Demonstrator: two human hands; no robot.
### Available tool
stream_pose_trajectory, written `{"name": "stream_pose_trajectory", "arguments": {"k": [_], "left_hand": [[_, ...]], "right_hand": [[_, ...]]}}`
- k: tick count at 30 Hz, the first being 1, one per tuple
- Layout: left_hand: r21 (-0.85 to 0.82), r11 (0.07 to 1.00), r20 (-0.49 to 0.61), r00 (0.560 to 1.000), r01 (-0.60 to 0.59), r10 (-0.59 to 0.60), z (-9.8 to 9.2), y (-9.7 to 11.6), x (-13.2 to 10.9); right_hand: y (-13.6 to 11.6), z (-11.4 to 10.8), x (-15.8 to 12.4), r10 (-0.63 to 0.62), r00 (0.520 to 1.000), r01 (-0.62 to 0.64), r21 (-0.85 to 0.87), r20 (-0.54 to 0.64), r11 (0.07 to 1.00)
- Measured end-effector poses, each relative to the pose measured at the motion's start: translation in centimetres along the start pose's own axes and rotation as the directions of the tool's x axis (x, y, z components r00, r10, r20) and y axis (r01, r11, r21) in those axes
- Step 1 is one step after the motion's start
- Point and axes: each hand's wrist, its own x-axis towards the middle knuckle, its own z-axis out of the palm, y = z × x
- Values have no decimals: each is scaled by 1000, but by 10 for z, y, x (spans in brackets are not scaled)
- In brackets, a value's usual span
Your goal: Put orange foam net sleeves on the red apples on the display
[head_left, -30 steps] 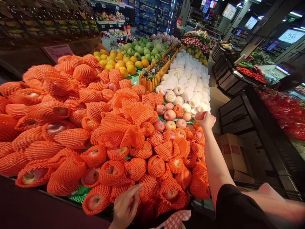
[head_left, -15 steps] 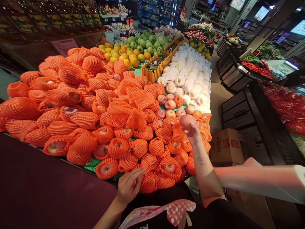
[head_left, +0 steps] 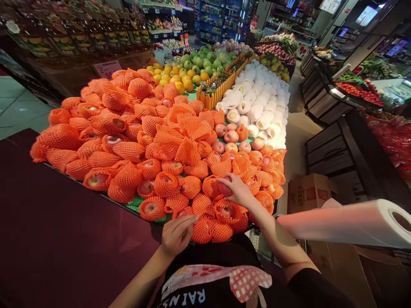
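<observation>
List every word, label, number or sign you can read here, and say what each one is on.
"RAINS": upside down on the black shirt, near the picture's bottom edge; more letters may be cut off.
Cardboard box: printing too blurred to read.
Pink sign: too blurred.
Bottle labels: too blurred.
Lit screen, upper right: unreadable.
Shelf tags: too small.

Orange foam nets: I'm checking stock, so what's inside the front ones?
Apples show through several openings; the netting covers the rest, so closed ones can't be confirmed.
</observation>
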Motion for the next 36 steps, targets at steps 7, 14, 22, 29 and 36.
{"name": "stream_pose_trajectory", "arguments": {"k": [7,14,22,29,36], "left_hand": [[-36,999,-7,999,-32,31,0,8,2],[-38,999,-2,1000,-30,30,1,5,-1],[-50,998,31,999,-41,42,0,-1,2],[-92,994,35,998,-57,61,5,-5,3],[-253,943,64,977,215,-205,26,13,19]], "right_hand": [[8,1,-3,-66,996,61,79,58,995],[-2,6,-2,-41,999,47,-255,25,966],[-2,0,11,-20,977,-13,-151,-214,988],[44,-30,28,316,711,-422,-21,-628,906],[-7,-34,-16,318,763,6,499,-563,867]]}}
